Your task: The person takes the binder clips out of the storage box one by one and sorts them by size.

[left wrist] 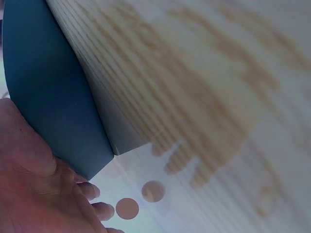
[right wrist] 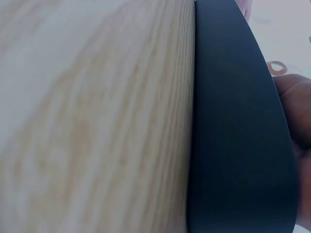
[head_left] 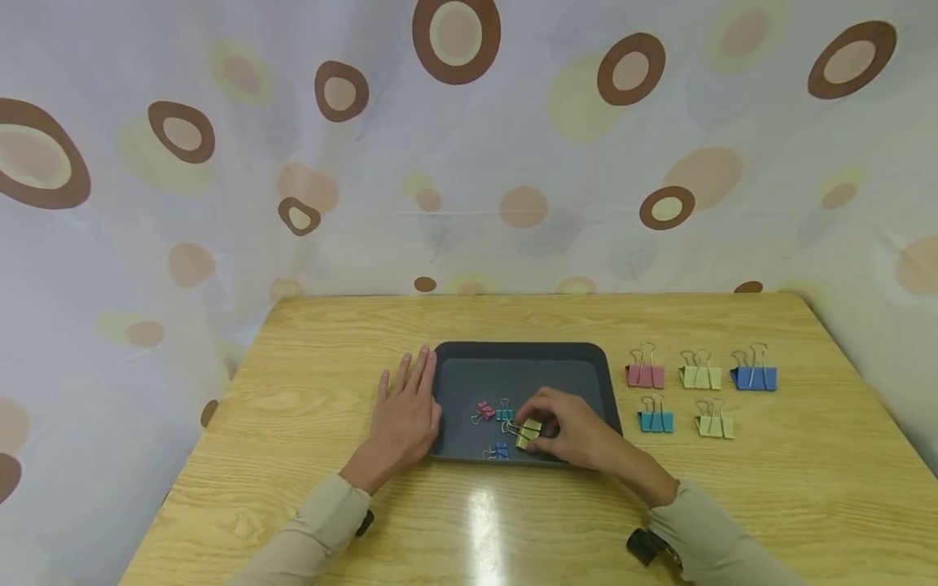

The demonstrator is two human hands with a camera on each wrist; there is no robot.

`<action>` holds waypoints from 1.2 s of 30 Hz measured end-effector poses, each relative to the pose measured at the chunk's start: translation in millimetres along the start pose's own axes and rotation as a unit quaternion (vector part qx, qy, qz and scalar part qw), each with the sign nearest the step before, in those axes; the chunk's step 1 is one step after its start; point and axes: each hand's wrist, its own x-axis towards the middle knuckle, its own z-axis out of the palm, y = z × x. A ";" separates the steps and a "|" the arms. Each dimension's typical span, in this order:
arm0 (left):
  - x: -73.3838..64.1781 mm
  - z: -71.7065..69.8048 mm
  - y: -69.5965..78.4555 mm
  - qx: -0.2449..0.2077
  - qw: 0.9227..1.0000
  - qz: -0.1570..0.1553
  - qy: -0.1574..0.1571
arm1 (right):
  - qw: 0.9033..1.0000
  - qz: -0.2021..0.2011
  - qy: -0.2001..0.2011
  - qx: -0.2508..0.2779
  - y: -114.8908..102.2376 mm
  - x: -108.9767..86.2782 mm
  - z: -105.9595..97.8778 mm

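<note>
A dark tray (head_left: 528,352) lies on the table. My right hand (head_left: 575,430) reaches over its front right part and pinches a yellow binder clip (head_left: 528,435) between thumb and fingers. Close to that clip in the tray are a small pink binder clip (head_left: 485,410), a small teal one (head_left: 505,413) and a small blue one (head_left: 501,450). Along the tray's left side my left hand (head_left: 405,419) rests with straight fingers, its edge at the rim. In the left wrist view that hand (left wrist: 36,179) shows beside the tray's outer wall (left wrist: 53,92). The right wrist view hides the held clip behind the tray wall (right wrist: 238,126).
Right of the tray, larger binder clips stand in two rows: pink (head_left: 646,375), yellow (head_left: 701,377) and blue (head_left: 755,378) behind, teal (head_left: 655,421) and yellow (head_left: 714,426) in front. A patterned curtain (head_left: 469,163) hangs at the wooden table's (head_left: 352,325) back edge.
</note>
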 end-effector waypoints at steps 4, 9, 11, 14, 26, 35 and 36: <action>0.6 1.1 -0.3 -0.005 1.000 0.001 0.001 | 1.000 0.009 -0.004 0.018 1.6 -0.3 -1.6; 0.2 0.4 0.3 -0.005 1.000 0.000 0.000 | 0.999 0.017 -0.004 0.029 4.1 -1.5 -7.7; 0.4 0.3 0.4 -0.004 1.000 0.000 0.000 | 0.999 0.022 -0.001 0.034 5.6 -2.6 -10.1; 1.1 1.2 0.3 -0.005 1.000 -0.001 0.001 | 0.999 0.025 0.014 0.038 6.6 -5.2 -12.8; -0.5 1.1 0.4 -0.005 1.000 -0.002 0.007 | 0.989 0.044 0.093 0.102 0.1 -22.9 -27.6; -0.5 0.2 1.5 0.004 1.000 0.002 0.009 | 0.987 0.051 0.105 0.112 5.5 -41.6 -38.3; -0.6 -0.2 1.7 0.006 1.000 0.002 0.010 | 0.987 0.051 0.106 0.113 5.6 -44.0 -40.1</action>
